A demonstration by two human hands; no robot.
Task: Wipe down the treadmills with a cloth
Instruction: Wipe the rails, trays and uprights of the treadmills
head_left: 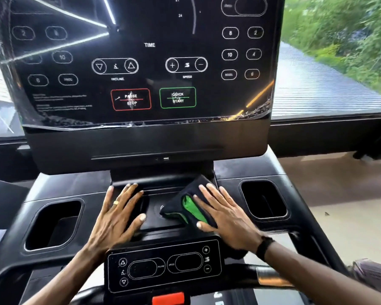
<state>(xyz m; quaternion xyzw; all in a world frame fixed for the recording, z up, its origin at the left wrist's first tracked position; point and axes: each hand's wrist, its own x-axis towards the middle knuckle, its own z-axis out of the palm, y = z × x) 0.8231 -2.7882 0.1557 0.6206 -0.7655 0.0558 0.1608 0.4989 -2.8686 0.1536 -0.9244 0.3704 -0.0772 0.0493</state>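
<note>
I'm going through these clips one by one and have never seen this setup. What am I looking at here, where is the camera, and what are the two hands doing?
There is no robot here. The single picture comes from a camera worn on a person's head, looking forward and down, so the two arms reaching in from the bottom are the wearer's own.

The big black panel at the top is a treadmill console with touch buttons such as PAUSE/STOP and QUICK START. Below it is a tray area with a cup holder on each side, and nearer the person a small control panel.

The right hand lies flat, fingers straight, pressing a black and green cloth onto the middle tray. The left hand, wearing a ring, rests flat on the tray beside it, holding nothing. Greenery shows through a window behind.
</note>
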